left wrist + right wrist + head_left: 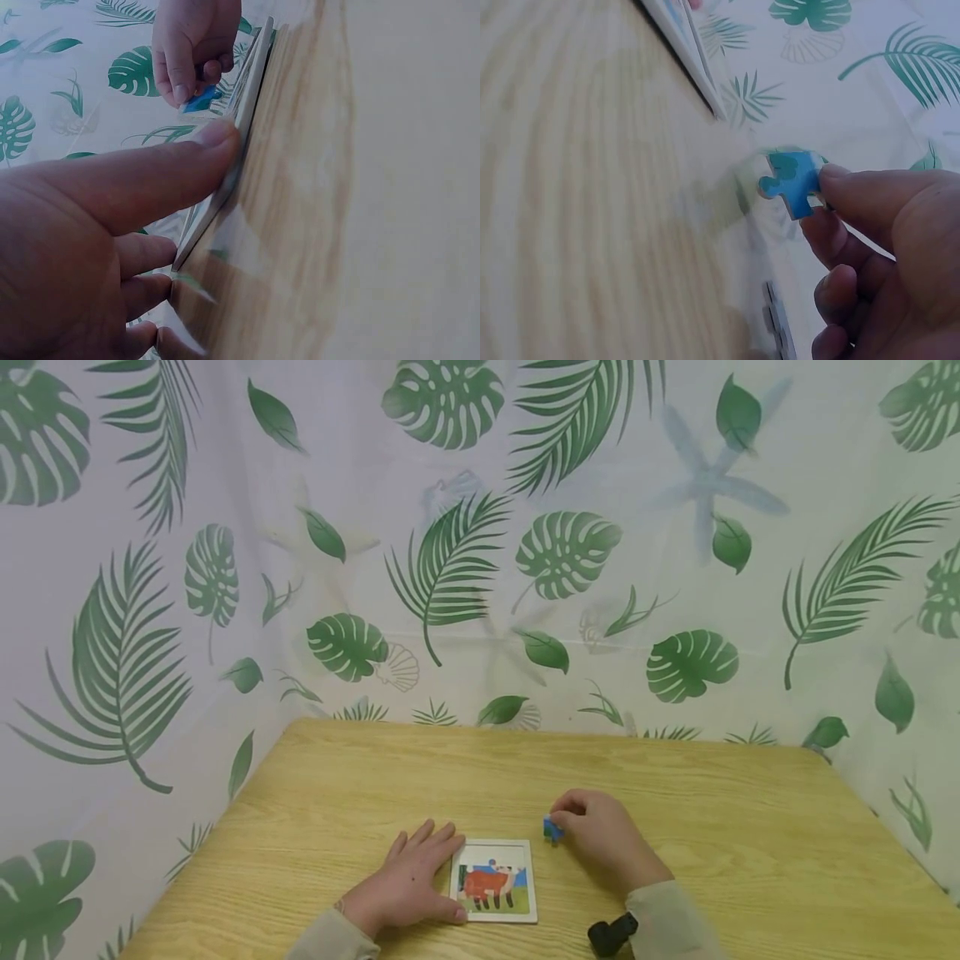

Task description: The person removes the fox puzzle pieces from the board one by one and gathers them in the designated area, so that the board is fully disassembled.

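Note:
A blue and green jigsaw puzzle piece [795,182] is pinched between the thumb and fingers of my right hand [603,837], just above the table and to the right of the puzzle board. That white-framed board [533,883] lies flat, its lower part filled with a picture of a red animal on grass; a pale strip shows along its top. My left hand [408,878] rests at the board's left side with fingers spread. Its thumb [202,154] touches the frame near the lower left corner, and the fingertips meet the upper left edge.
A wooden table [360,777] extends around the board. White cloth with green leaf prints [480,593] hangs behind and at the sides. In the right wrist view, a grey notched object [778,319] lies near the right hand; its kind is unclear. A black device [612,935] sits at the right wrist.

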Demonstrator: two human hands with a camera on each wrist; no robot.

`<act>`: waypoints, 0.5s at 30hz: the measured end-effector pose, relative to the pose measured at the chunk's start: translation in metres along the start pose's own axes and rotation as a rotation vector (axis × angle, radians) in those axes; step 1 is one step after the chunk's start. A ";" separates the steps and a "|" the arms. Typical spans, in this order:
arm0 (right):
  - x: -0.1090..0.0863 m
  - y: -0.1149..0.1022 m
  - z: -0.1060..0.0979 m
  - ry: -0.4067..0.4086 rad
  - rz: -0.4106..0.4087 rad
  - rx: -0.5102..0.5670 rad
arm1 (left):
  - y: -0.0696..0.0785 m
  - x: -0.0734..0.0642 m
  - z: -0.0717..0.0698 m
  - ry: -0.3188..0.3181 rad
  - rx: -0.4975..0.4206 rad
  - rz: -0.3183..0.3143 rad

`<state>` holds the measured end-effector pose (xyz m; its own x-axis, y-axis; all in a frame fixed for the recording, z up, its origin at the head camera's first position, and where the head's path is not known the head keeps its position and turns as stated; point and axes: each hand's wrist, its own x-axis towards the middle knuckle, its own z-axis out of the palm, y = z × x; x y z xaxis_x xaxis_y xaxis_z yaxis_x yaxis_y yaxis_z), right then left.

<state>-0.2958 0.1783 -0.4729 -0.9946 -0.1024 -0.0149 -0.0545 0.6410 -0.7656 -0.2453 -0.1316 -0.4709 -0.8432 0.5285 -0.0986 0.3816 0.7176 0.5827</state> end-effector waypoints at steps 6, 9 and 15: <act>0.000 0.009 -0.011 0.023 -0.014 -0.088 | -0.003 0.002 0.002 0.004 0.003 -0.002; 0.001 0.011 -0.011 0.023 -0.018 -0.113 | -0.003 0.002 0.002 0.002 0.000 -0.002; 0.002 0.011 -0.008 0.048 -0.076 -0.204 | -0.002 0.001 0.001 0.002 -0.005 -0.002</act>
<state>-0.2987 0.1914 -0.4767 -0.9898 -0.1228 0.0725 -0.1413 0.7741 -0.6171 -0.2469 -0.1321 -0.4734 -0.8448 0.5261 -0.0981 0.3781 0.7164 0.5863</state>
